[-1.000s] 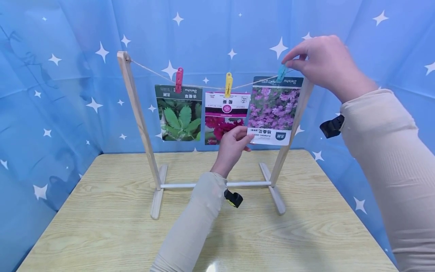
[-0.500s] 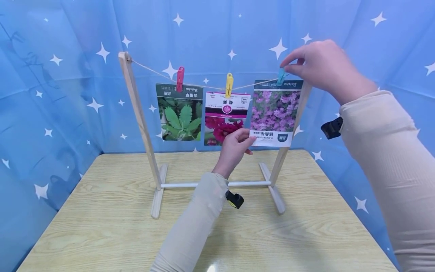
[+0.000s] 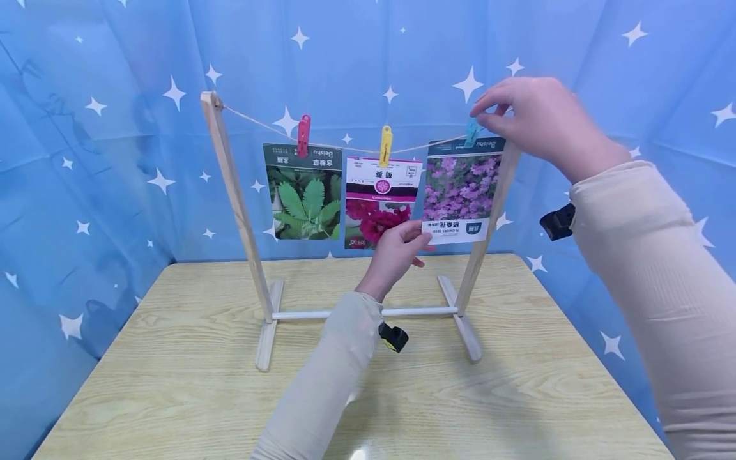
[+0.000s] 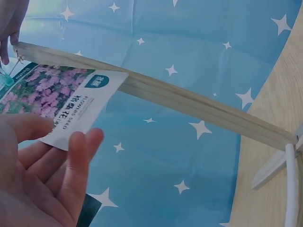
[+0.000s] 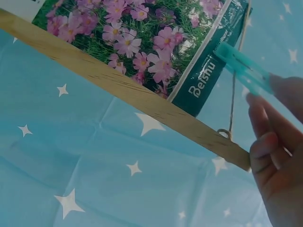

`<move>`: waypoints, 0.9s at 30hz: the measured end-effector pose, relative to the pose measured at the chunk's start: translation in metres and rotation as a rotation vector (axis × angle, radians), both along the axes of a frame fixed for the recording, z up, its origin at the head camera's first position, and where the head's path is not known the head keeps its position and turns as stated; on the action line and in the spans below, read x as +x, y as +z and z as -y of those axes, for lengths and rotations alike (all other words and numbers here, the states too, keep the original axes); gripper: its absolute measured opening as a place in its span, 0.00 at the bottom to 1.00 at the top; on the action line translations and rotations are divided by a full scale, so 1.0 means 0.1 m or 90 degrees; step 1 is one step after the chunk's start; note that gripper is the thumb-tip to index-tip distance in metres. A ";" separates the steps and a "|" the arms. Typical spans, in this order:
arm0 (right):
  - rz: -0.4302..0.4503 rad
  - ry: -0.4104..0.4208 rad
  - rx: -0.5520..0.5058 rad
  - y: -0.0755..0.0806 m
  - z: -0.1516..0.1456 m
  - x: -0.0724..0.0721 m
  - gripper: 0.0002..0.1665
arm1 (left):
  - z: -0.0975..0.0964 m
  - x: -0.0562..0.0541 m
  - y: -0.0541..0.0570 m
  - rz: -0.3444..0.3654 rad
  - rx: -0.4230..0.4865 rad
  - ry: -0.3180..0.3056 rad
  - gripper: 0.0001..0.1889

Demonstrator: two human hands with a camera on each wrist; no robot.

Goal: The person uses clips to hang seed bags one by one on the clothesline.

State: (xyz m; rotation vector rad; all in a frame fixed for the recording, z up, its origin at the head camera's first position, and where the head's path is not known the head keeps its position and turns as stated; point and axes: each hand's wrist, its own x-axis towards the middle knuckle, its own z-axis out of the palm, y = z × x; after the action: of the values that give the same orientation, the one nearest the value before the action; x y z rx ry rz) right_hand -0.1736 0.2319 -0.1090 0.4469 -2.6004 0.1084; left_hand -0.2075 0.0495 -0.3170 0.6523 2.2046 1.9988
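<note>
In the head view, my left hand (image 3: 397,252) pinches the lower left corner of a seed packet (image 3: 460,185) with pink flowers. My right hand (image 3: 543,118), raised above it, pinches a teal clothespin (image 3: 473,133) between thumb and fingers. That clothespin's jaws bite over the packet's dark green top edge, as the right wrist view shows, and the twine (image 5: 233,101) passes beside it there. A packet with green leaves (image 3: 305,198) hangs from a red clothespin (image 3: 303,135). Beside it, a yellow clothespin (image 3: 385,145) holds a hollyhock packet (image 3: 382,191), whose lower part my left hand overlaps.
The twine is strung between a left wooden post (image 3: 232,185) and a right wooden post (image 3: 477,268). A white crossbar (image 3: 420,312) joins them low down, above feet on the wood-grain table (image 3: 190,396). A blue star-patterned curtain (image 3: 356,51) hangs close behind.
My right hand has come down a little, and the clothespin and the flower packet's top edge with it. The left hand keeps its pinch on the corner, almost in place.
</note>
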 end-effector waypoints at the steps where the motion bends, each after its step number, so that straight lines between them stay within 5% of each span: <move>1: -0.004 0.002 0.000 0.00 0.00 -0.01 0.17 | 0.01 0.00 0.01 -0.001 -0.007 -0.001 0.21; 15: -0.024 0.018 -0.007 -0.09 -0.02 -0.03 0.20 | 0.15 0.05 0.08 0.004 -0.138 -0.006 0.30; 27: -0.063 0.043 -0.025 -0.20 -0.03 0.04 0.25 | 0.28 0.12 0.14 -0.079 -0.240 0.009 0.33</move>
State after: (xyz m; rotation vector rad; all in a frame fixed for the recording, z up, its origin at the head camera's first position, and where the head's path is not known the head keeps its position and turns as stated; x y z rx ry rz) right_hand -0.1693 0.2348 -0.1285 0.5123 -2.4824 0.1564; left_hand -0.1953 0.0216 -0.3034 0.7245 2.5643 1.5157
